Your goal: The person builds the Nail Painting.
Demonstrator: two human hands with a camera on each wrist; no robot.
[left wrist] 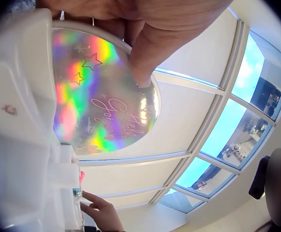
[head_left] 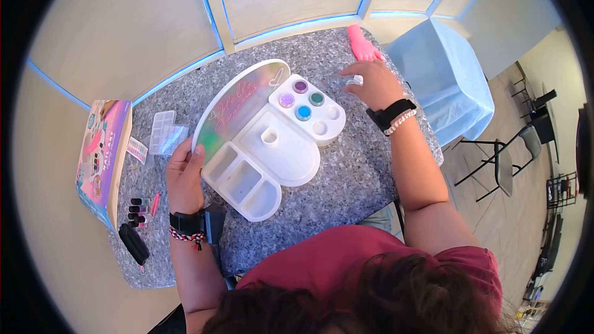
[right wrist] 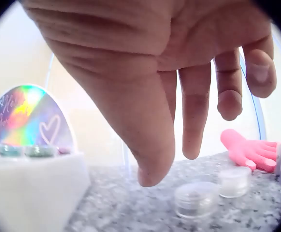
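Note:
A white nail art station stands on the table, with sectioned trays point(head_left: 241, 180) and an upright iridescent panel point(head_left: 238, 102) lettered in pink. My left hand point(head_left: 184, 176) grips the panel's left edge, thumb point(left wrist: 143, 67) on its shiny face and fingers behind. Four of its round wells' neighbours aside, several glitter pots, one of them blue point(head_left: 303, 112), sit in the pot holder point(head_left: 327, 131). My right hand point(head_left: 378, 83) hovers beyond that holder, fingers pointing down and apart. Below its fingertips, two small clear round jars point(right wrist: 196, 199) rest on the table.
A pink model hand point(head_left: 364, 44) lies at the far table edge. On the left are a nail art box point(head_left: 102, 154), a clear compartment case point(head_left: 167, 133), nail polish bottles point(head_left: 137, 209) and a black pouch point(head_left: 133, 244). A blue-covered table point(head_left: 442, 74) adjoins on the right.

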